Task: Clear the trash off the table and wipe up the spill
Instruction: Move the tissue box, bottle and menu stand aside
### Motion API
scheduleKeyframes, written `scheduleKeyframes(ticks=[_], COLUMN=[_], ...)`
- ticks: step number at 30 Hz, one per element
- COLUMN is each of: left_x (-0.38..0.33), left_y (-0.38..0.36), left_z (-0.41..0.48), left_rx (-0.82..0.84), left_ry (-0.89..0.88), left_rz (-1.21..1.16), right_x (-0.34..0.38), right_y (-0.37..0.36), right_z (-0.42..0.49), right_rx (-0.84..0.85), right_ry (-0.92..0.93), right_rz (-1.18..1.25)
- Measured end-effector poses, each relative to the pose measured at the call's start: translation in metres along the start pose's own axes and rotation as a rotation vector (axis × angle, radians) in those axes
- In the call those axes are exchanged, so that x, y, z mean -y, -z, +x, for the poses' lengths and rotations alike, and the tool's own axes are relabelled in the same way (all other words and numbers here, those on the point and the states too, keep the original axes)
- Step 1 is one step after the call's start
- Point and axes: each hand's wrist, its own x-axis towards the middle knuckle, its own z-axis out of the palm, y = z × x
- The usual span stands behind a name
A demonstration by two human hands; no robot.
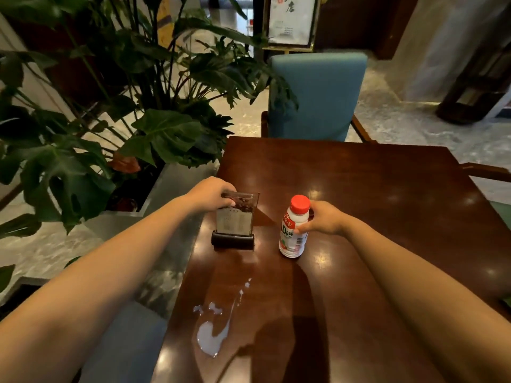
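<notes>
Dark wooden table (pixel 373 189), glossy. Left hand (pixel 211 195) closed over the top edge of a clear acrylic sign holder (pixel 236 217) on a black base, near the table's left edge. Right hand (pixel 323 218) wrapped around a white bottle (pixel 294 228) with a red cap, upright, base on the table, just right of the holder. White milky spill (pixel 211 334) pooled nearer, toward the near left edge, droplets trailing toward the holder. Blue chair (pixel 318 95) at the far side; leafy plant (pixel 110 106) to the left.
</notes>
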Motion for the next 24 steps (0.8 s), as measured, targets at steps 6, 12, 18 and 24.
scheduleKeyframes(ticks=[6, 12, 18, 24], left_x=[-0.04, -0.12, -0.208, -0.297], left_y=[0.011, 0.019, 0.009, -0.016], left_z=[0.04, 0.083, 0.134, 0.179], left_rx=[0.028, 0.031, 0.077, 0.099], left_ry=[-0.1, -0.217, -0.319, -0.373], left_rz=[0.126, 0.113, 0.062, 0.046], right_x=[-0.021, -0.059, -0.111, -0.171], right_y=[0.037, 0.084, 0.133, 0.185], right_z=[-0.042, -0.101, -0.158, -0.198], right_rx=[-0.173, -0.311, -0.439, -0.548], right_ry=[-0.06, -0.158, -0.272, -0.335], right_rz=[0.002, 0.016, 0.085, 0.104])
